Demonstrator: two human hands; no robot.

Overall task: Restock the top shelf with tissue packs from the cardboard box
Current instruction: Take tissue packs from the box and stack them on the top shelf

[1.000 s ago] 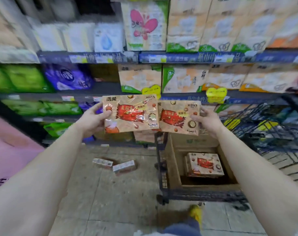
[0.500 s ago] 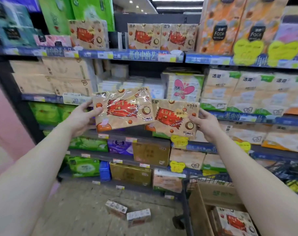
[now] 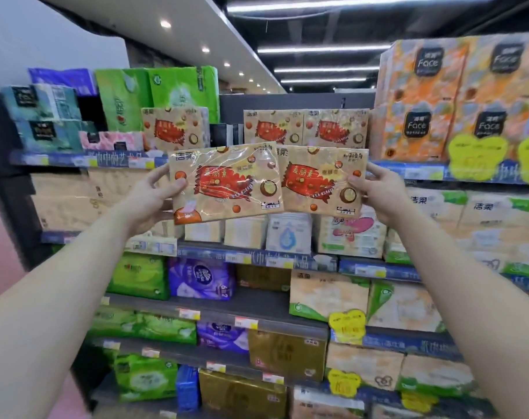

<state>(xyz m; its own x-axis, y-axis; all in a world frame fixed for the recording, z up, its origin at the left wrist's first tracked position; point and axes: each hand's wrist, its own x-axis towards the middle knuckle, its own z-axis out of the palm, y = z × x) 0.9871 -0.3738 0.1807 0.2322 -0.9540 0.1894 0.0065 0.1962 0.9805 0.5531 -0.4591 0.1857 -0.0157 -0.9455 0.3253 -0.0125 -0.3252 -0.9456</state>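
Two bare forearms (image 3: 60,282) are reaching up from the lower corners of the frame toward the middle. The left hand (image 3: 150,201) is gripping the left edge of a tan tissue pack (image 3: 227,182), thumb on the printed face and fingers behind it. The right hand (image 3: 381,192) is gripping the right edge of a second tissue pack (image 3: 320,179) the same way. Both are being held up side by side at centre frame, with the left one tilting slightly and overlapping the other's inner edge. Just behind them the top shelf (image 3: 414,172) is running across with its blue price strip (image 3: 76,161). Three matching packs (image 3: 274,127) are standing on it, one left of centre and two touching right of centre, a dark gap between. Green bundles (image 3: 154,92) are sitting at upper left and orange Face bundles (image 3: 423,101) at upper right. Ceiling lights (image 3: 326,49) are glowing beyond.
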